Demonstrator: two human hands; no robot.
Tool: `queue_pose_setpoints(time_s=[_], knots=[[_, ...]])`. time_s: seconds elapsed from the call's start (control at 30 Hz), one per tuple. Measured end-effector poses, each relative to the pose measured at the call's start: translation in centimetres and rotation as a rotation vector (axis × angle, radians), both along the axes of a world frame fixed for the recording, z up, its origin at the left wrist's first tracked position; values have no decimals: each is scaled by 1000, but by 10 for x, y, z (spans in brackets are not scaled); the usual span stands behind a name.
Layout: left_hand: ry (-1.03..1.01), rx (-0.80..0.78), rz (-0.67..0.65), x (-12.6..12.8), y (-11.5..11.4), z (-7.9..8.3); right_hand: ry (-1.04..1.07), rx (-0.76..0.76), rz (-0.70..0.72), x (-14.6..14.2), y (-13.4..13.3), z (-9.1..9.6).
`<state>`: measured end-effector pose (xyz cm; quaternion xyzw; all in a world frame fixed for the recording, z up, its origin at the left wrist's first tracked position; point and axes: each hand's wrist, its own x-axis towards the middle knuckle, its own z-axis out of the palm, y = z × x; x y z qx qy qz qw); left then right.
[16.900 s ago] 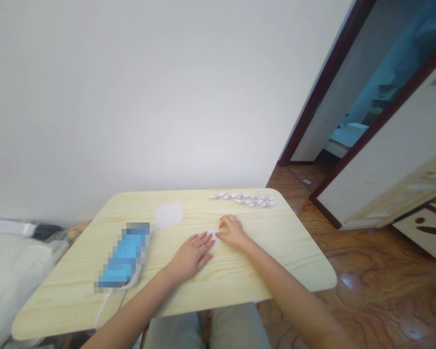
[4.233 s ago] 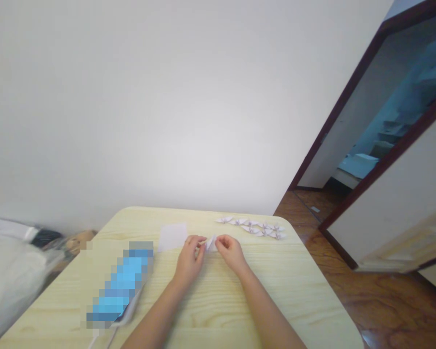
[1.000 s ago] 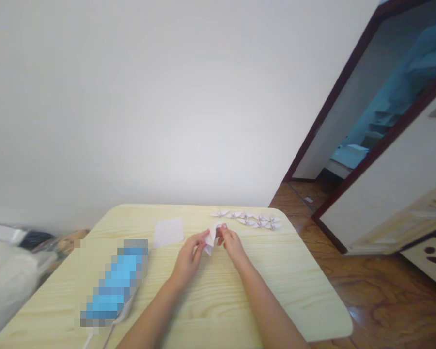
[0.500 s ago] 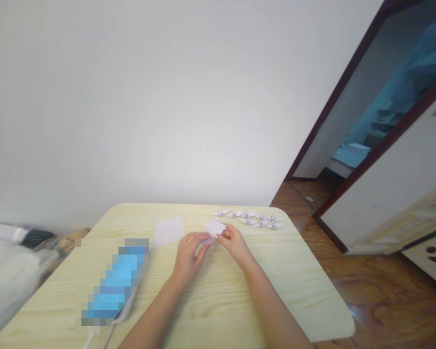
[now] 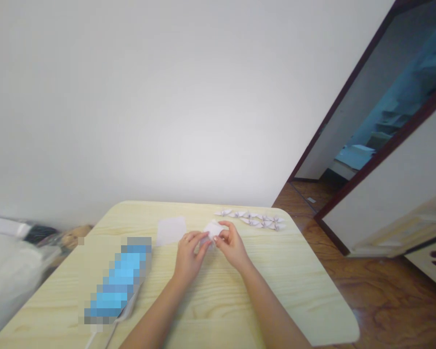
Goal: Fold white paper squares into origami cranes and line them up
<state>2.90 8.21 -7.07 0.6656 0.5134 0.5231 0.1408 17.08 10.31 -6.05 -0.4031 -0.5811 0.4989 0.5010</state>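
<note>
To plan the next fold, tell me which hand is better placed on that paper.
Probably the right hand: its thumb and fingers close around the folded white paper, holding it. The left hand only reaches the paper's edge with its fingertips.

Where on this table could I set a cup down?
Bare wood lies right of the right forearm, below the paper cranes, and left of the blurred blue object. The back middle is crowded: both hands, the folded paper and the paper square sit close together.
</note>
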Motion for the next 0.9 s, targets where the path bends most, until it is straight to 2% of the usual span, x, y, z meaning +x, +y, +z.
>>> queue_pose_setpoints(time_s=[0.1, 0.23, 0.33, 0.5, 0.63, 0.73, 0.9], knots=[[-93, -54, 17, 0, -1, 6, -130, 90, -54, -2, -5, 5], [-238, -118, -30, -1, -2, 8, -254, 214, -74, -4, -12, 13], [-203, -114, -70, -2, 0, 5, -318, 302, -46, -4, -14, 15], [-97, -84, -109, -5, 2, -1, -435, 358, -25, 0, -14, 19], [-30, -65, -131, -4, 1, 0, -598, 484, -129, 8, -14, 31], [-17, -93, -162, -2, 0, 3, -637, 577, -179, 16, -13, 39], [-57, -187, -243, -1, 1, 3, -615, 519, -99, 23, -8, 34]])
